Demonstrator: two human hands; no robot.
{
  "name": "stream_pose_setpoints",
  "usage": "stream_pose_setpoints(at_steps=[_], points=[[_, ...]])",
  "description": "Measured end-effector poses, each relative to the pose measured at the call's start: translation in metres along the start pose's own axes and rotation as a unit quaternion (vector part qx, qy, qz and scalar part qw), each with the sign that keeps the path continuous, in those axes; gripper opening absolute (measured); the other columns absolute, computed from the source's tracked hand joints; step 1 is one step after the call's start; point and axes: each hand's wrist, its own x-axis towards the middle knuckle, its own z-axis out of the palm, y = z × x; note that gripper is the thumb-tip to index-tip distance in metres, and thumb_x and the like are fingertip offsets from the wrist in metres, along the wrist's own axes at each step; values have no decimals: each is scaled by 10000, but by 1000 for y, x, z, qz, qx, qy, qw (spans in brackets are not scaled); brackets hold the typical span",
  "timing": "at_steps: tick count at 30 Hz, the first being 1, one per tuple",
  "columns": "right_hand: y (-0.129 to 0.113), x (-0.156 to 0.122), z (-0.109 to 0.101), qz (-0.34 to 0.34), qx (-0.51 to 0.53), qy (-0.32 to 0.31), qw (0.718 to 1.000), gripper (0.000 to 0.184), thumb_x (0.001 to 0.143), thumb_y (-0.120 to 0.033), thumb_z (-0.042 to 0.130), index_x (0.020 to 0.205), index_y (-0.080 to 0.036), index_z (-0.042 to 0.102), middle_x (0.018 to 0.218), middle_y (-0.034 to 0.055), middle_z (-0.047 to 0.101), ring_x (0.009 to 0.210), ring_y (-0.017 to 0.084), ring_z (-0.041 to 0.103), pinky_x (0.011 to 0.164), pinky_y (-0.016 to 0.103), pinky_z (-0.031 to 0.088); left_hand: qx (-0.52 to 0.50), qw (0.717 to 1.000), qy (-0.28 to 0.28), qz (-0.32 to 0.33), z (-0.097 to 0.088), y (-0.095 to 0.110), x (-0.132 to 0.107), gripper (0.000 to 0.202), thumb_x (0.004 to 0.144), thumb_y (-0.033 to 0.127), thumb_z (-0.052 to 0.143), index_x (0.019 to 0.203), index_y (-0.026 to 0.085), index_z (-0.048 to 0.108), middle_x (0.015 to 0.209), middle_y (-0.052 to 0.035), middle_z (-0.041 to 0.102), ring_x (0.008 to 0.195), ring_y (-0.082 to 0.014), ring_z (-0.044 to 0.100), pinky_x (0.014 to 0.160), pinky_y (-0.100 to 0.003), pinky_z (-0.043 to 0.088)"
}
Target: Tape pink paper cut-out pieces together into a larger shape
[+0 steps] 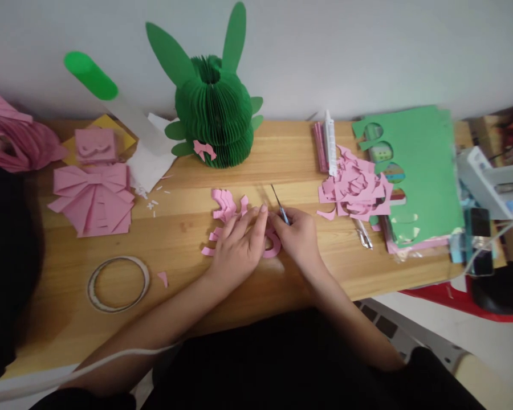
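Note:
My left hand [239, 242] lies nearly flat over pink paper cut-outs on the wooden table [188, 273], fingers stretched out and hiding part of them. A small stack of wavy pink paper pieces [223, 204] shows beyond its fingers. Between my hands a curved pink paper piece [274, 245] peeks out. My right hand [300, 233] is closed around a slim pointed tool with a blue handle [285, 215], its dark tip pointing away from me. The fingertips of both hands come close together, and what lies under them is hidden.
At the back stands a green honeycomb paper figure [214, 108] with tall ears. Pink paper scraps [354, 182] and green sheets [431, 182] lie to the right. On the left are a folded pink paper dress [96, 199], a tape roll [143, 276] and a green-topped white stick [92, 74].

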Motion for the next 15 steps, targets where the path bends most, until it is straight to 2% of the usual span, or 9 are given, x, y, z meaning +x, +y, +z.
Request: stream_pose_setpoints(at_steps=[5,11,15], points=[[4,3,-5,9,17,5,1000,302,759,-382,559,525,-206,484,473,-40,441,490,115,383,493,264,301,1,1000,-5,5,1,1,-1,655,950,114,486,1517,37,166,1180,-193,711,1126,-272,672,949,-381,463],[4,5,-3,15,18,-1,1000,292,746,-422,611,571,-192,565,518,-23,526,506,126,443,516,269,341,-15,1000,14,1,3,0,-1,730,943,149,515,1541,55,106,1150,-181,723,1115,-277,675,967,-385,458],[0,7,1,29,-3,26,999,200,711,-360,672,634,-189,603,598,6,615,570,157,527,581,286,377,-16,1000,8,1,4,-1,-1,749,939,147,508,1549,68,81,1156,-186,717,1111,-285,674,962,-400,463]])
